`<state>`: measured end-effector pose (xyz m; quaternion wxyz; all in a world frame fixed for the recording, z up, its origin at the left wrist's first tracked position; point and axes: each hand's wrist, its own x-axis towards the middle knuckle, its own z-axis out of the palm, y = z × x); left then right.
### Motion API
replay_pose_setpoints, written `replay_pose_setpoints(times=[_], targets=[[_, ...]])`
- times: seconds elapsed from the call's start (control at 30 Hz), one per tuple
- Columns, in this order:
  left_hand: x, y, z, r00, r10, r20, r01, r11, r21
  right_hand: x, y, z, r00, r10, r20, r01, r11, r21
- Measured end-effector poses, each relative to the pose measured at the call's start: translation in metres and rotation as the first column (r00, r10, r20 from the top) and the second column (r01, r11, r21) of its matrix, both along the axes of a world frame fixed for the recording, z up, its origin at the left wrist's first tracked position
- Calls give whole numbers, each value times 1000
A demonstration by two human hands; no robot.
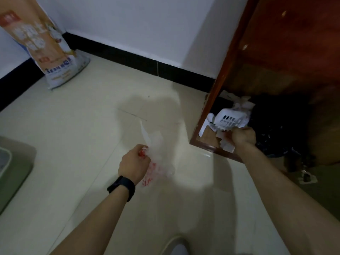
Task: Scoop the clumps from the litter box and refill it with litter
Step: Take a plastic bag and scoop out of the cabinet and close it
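Both full: left grip and right grip.
Lower left edge: a corner of the litter box. At centre the left grip is closed on a thin white plastic bag with red print. Right of centre the right grip clutches a white slotted scoop at the foot of the wooden cabinet. Upper left, a litter sack leans against the wall.

We log a litter bag at 10 o'clock: orange and white, blue lettering. Centre: plastic bag, translucent white, red print. At 2 o'clock: white slotted scoop, red-brown cabinet. Floor cream, skirting black. At 9 o'clock: litter box, grey-green.
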<state>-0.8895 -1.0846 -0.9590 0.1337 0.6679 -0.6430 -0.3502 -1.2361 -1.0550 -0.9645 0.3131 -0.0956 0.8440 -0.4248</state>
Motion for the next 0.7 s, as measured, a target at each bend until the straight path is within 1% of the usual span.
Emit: replay_pose_setpoints(times=[0.03, 0.07, 0.1, 0.17, 0.2, 0.3, 0.33, 0.37, 0.43, 0.53, 0.6, 0.7], targets=[[1, 1, 2, 1000, 10, -6, -10, 1000, 5, 9, 12, 11, 998, -28, -51, 27, 999, -21], [2, 2, 4, 1000, 23, -13, -23, 1000, 10, 23, 26, 27, 995, -75, -58, 71, 995, -69], [4, 4, 6, 999, 31, -18, -31, 999, 12, 39, 43, 40, 992, -124, -19, 121, 983, -137], [11, 12, 8, 999, 45, -15, -45, 999, 18, 71, 78, 52, 978, -160, 133, 189, 952, -243], [17, 17, 9, 999, 52, -7, -51, 998, 26, 89, 99, 56, 971, -138, 193, 184, 952, -244], [42, 41, 9, 995, 77, 56, -81, 995, 60, 143, 153, 41, 949, -73, 306, 114, 986, -121], [52, 50, 7, 992, 74, 100, -81, 994, 68, 160, 165, 34, 930, -52, 363, 89, 992, -86], [62, 59, 5, 987, 63, 147, -74, 994, 74, 175, 172, 24, 921, -13, 389, 35, 998, -49], [82, 75, 1, 972, 40, 231, -66, 992, 107, 202, 173, 7, 914, 89, 395, -101, 995, 10], [103, 88, -5, 956, 32, 293, -81, 984, 156, 231, 158, -19, 904, 263, 336, -299, 953, 57], [111, 92, -10, 949, 47, 313, -102, 981, 162, 244, 147, -33, 881, 381, 281, -425, 898, 116], [119, 95, -20, 947, 77, 311, -136, 976, 172, 254, 132, -47, 849, 487, 205, -523, 831, 188]])
